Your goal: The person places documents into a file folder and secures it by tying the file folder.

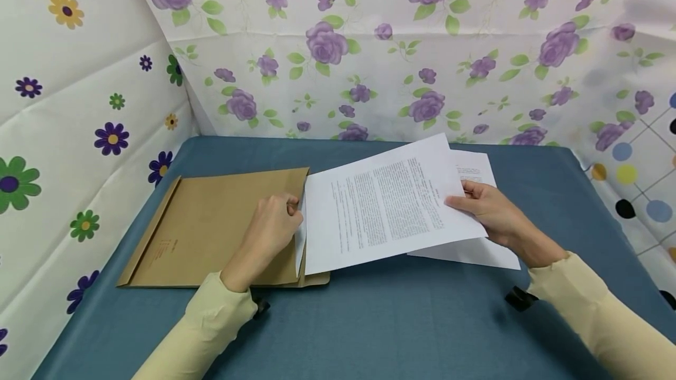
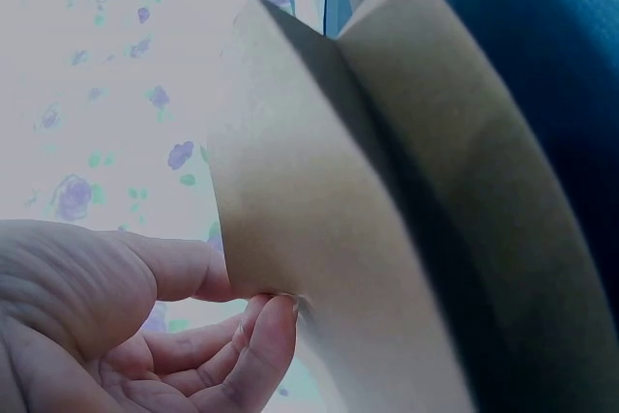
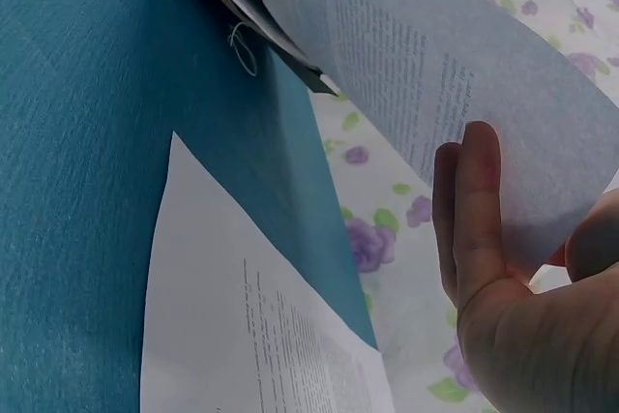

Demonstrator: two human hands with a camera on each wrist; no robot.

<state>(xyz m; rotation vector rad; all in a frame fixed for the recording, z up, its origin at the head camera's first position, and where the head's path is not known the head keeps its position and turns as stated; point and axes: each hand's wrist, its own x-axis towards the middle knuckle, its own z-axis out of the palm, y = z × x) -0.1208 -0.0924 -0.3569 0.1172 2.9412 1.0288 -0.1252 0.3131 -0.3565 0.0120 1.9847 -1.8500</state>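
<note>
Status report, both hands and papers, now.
Left hand pinches envelope edge. Right hand holds printed sheet at envelope's opening. Second sheet lies partly beneath. Nothing visibly blocking.

blue table [image 1: 391,324] | behind: purple-rose sheet [image 1: 369,92], creased | left: daisy-print sheet [image 1: 53,133] | right: dotted sheet [image 1: 646,192]

**Soft light up top, glare at the left wrist**

The head view comes in bright and even, with soft shadow on the blue tablecloth [image 1: 422,327] beneath the right sleeve [image 1: 586,289] and grey shade across the floral cloth [image 1: 475,10] at far right. Over at the left wrist, that cloth washes out, while the envelope [image 2: 280,171] drops into darkness inside! Right wrist: dimmer, bluish, raised sheet [image 3: 551,162] and right hand [image 3: 522,316] shaded.
</note>
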